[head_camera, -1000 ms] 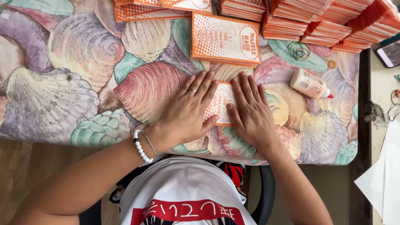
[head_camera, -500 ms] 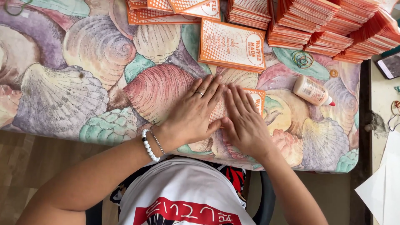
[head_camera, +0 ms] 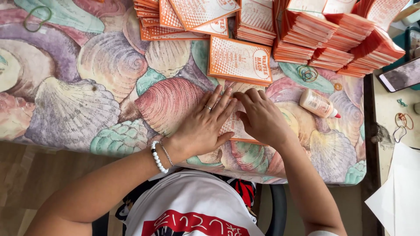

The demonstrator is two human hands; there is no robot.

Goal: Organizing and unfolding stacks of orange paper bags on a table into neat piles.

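My left hand (head_camera: 205,124) lies flat, fingers spread, pressing on an orange-and-white paper sleeve (head_camera: 234,126) on the shell-patterned tablecloth (head_camera: 87,100). My right hand (head_camera: 262,118) rests on the same sleeve with fingers curled at its upper edge. The sleeve is mostly hidden under both hands. A ring is on my left hand, with a white bead bracelet on the wrist. A small stack of matching orange sleeves (head_camera: 239,61) lies just beyond the hands. A small glue bottle with a red tip (head_camera: 318,104) lies to the right of my right hand.
Many stacks of orange sleeves (head_camera: 341,39) crowd the far edge, with loose ones (head_camera: 192,17) at far centre. Rubber bands (head_camera: 308,73) lie near the stacks, another (head_camera: 37,17) at far left. A phone (head_camera: 400,75) and white paper (head_camera: 398,196) are on the right.
Both hands have shifted on the sleeve. My right hand's fingers have curled in from flat, and my left hand has slid a little over the sleeve.
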